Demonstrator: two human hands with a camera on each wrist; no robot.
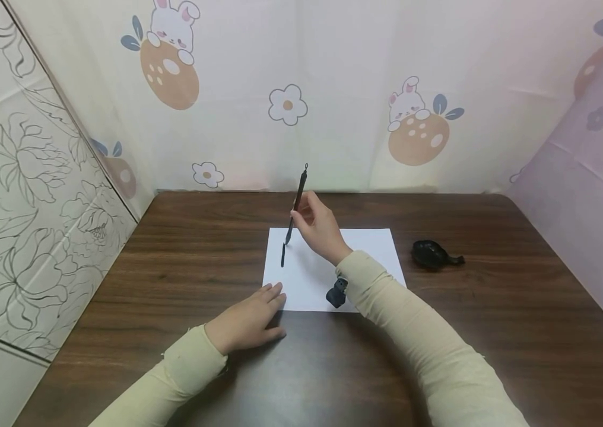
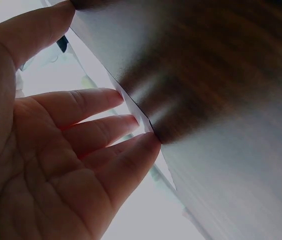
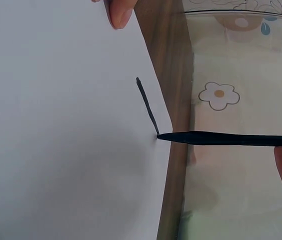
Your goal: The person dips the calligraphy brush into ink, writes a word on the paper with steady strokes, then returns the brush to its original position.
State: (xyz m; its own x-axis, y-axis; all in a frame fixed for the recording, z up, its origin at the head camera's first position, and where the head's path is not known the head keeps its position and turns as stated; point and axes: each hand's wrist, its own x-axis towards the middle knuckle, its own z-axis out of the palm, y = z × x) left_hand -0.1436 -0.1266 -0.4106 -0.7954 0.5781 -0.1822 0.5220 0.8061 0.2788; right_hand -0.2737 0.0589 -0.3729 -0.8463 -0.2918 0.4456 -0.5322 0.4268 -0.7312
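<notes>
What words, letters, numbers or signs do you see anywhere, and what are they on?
None that I can read.
White paper: just one black stroke; I can't tell if it's part of a letter or number.
Calligraphy brush: no readable marking shows.
Backdrop cloth: only pictures, like bunny prints and flower prints.

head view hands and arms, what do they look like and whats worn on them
The left hand and right hand are bare and ungloved. The left sleeve and right sleeve are long, pale cream and wrinkled. A small black device shows at the right cuff.
</notes>
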